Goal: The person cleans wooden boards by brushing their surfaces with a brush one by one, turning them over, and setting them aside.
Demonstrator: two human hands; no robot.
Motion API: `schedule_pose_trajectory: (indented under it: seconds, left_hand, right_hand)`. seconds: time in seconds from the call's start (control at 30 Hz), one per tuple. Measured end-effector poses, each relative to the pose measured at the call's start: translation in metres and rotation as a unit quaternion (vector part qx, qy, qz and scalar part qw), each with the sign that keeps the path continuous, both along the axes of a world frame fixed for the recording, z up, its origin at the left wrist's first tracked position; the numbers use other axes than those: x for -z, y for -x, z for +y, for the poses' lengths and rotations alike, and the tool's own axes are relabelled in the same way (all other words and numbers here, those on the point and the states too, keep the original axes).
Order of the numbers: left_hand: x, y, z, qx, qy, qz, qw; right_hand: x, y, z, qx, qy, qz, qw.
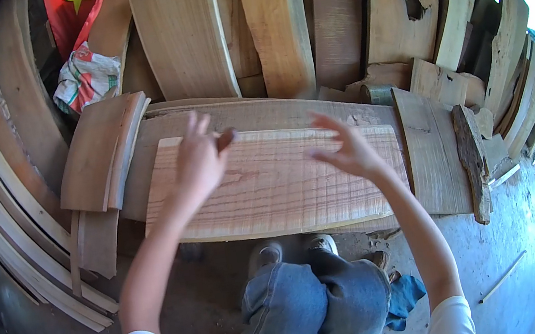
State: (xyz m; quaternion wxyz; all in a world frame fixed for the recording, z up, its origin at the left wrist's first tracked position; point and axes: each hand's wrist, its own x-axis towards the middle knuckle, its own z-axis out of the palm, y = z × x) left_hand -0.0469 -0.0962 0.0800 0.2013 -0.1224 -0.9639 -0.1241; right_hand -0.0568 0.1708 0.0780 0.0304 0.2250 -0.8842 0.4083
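A wide board (284, 185) with reddish wavy grain and pale edges lies flat in front of me, on top of a larger brown plank (238, 112). Over the board's left part is my left hand (200, 156), fingers raised and apart, the thumb side dark and blurred. My right hand (348, 148) hovers above the right part, its fingers spread and smeared by motion. Neither hand shows anything held. Whether either one touches the board I cannot tell.
Several tall planks (183, 41) lean along the back. Shorter boards (103, 153) are stacked at the left, beside long curved-looking strips (20, 224). Another board (432, 149) and a rough bark-edged piece (472, 160) sit at the right. A thin stick (503, 277) lies on the floor.
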Motion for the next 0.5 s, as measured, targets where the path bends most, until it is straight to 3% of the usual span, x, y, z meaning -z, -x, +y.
schedule_pose_trajectory:
  seconds: [0.1, 0.17, 0.2, 0.3, 0.37, 0.4, 0.43, 0.5]
  left_hand:
    - [0.015, -0.020, 0.022, 0.047, 0.023, 0.056, 0.997]
    - [0.028, -0.028, 0.026, 0.057, -0.016, 0.071, 0.996]
    - [0.031, -0.032, 0.024, 0.046, -0.051, 0.072, 0.995]
    - [0.040, -0.038, 0.004, 0.040, -0.093, 0.069, 0.992]
    - [0.046, -0.045, -0.008, -0.018, -0.129, -0.004, 0.992]
    - [0.058, -0.032, -0.029, 0.016, -0.096, -0.120, 0.988]
    - [0.077, -0.034, -0.047, 0.012, -0.095, -0.120, 0.988]
    - [0.077, -0.056, -0.066, -0.085, -0.160, -0.128, 0.975]
  right_hand:
    - [-0.021, -0.022, -0.066, -0.149, 0.097, -0.037, 0.983]
    - [-0.013, -0.028, -0.101, -0.067, 0.109, 0.017, 0.992]
    - [-0.004, -0.028, -0.117, -0.040, 0.192, 0.023, 0.980]
    - [0.000, -0.030, -0.137, -0.074, 0.201, 0.070, 0.974]
    - [0.004, -0.029, -0.154, -0.080, 0.191, 0.086, 0.975]
    - [0.011, -0.027, -0.162, -0.059, 0.145, 0.054, 0.986]
    - [0.016, -0.022, -0.169, -0.038, 0.100, 0.025, 0.994]
    - [0.010, -0.010, -0.179, 0.002, 0.127, 0.028, 0.991]
